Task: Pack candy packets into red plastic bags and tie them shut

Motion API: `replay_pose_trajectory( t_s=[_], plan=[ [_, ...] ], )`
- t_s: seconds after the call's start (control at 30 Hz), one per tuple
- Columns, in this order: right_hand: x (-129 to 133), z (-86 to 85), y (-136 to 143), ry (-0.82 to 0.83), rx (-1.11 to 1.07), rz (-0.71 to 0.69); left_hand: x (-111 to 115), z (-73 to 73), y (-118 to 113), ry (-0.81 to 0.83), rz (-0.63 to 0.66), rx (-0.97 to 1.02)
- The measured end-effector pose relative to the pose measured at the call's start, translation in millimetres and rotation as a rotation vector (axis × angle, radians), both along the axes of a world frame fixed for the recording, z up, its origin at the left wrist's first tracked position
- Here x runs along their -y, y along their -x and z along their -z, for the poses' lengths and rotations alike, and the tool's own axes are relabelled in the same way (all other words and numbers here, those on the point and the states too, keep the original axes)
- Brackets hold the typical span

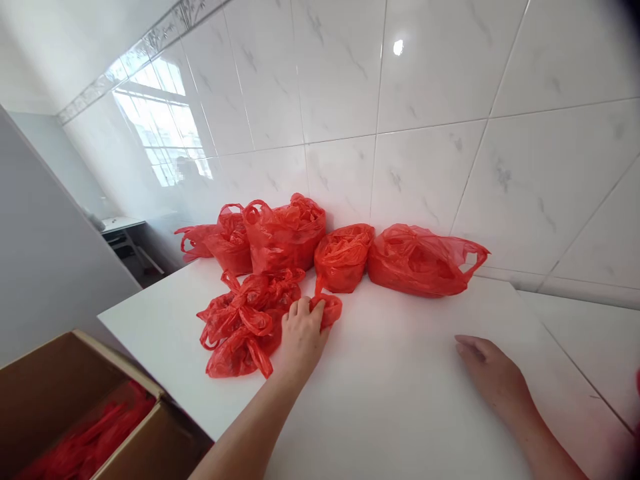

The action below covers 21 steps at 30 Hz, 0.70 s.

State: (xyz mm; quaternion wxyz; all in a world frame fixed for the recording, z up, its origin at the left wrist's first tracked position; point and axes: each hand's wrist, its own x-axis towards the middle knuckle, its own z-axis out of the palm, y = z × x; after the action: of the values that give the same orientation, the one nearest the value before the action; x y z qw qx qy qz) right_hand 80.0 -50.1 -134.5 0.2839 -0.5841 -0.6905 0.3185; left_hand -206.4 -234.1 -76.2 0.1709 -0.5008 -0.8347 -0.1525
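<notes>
My left hand is closed on a small red plastic bag near the middle of the white table. Left of that hand lies a pile of knotted red bags, right beside it. Over the right part of the table is my right hand, its fingers curled loosely and no object visible in them; the inside of the palm is partly hidden. Behind my left hand, a round filled red bag stands next to a wider red bag with a loop handle.
More full red bags line the tiled wall at the back left. An open cardboard box holding red plastic is below the table's left edge. A grey panel rises at the left.
</notes>
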Motion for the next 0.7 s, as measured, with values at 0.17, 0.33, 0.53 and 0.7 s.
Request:
replay_pose_trajectory(
  t_s=[0.17, 0.33, 0.53, 0.7],
  plan=[
    [0, 1.4, 1, -0.031, 0.033, -0.045, 35, 10.0, 17, 0.151, 0.154, -0.096],
    [-1, 3.6, 2, -0.048, 0.066, -0.049, 40, 25.9, 34, 0.209, 0.114, -0.081],
    [-4, 9.6, 1, -0.054, 0.091, -0.05, 38, 36.8, 48, 0.215, -0.056, -0.008],
    [-5, 13.1, -2, -0.079, 0.123, -0.067, 48, 36.3, 54, 0.201, -0.074, 0.018]
  ],
)
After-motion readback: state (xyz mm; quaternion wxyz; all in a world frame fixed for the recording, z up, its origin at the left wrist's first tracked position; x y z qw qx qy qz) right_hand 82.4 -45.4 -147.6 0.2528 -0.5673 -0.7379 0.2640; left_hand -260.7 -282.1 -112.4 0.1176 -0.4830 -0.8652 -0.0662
